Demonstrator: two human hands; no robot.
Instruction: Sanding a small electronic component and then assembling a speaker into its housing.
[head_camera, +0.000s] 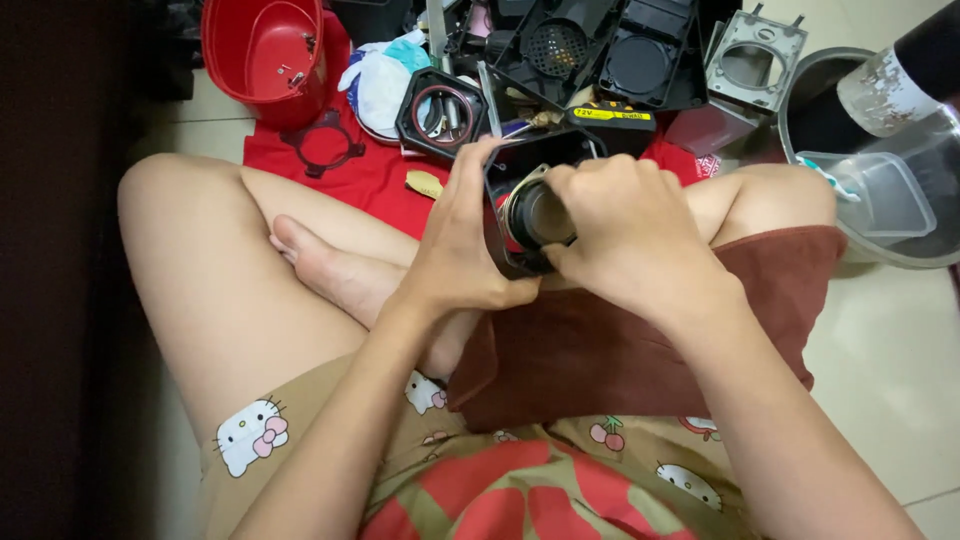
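- Black housing (520, 215) with a round silver-rimmed part (538, 215) set in it sits between both my hands, held above a dark red cushion (610, 350) on my crossed legs.
- Left hand (462, 245): grip closed on the housing's left edge, fingers (470, 165) reaching up along its side, thumb at the lower rim.
- Right hand (625, 230): grip closed over the housing's right side, fingertips curled against the round part's rim.
- Hidden: my right hand covers the housing's right half; its underside cannot be seen.
- Beyond it, on a red cloth (370, 175) on the floor, lie black plastic parts (590, 50) and a red bucket (265, 55), cut off at the top edge.
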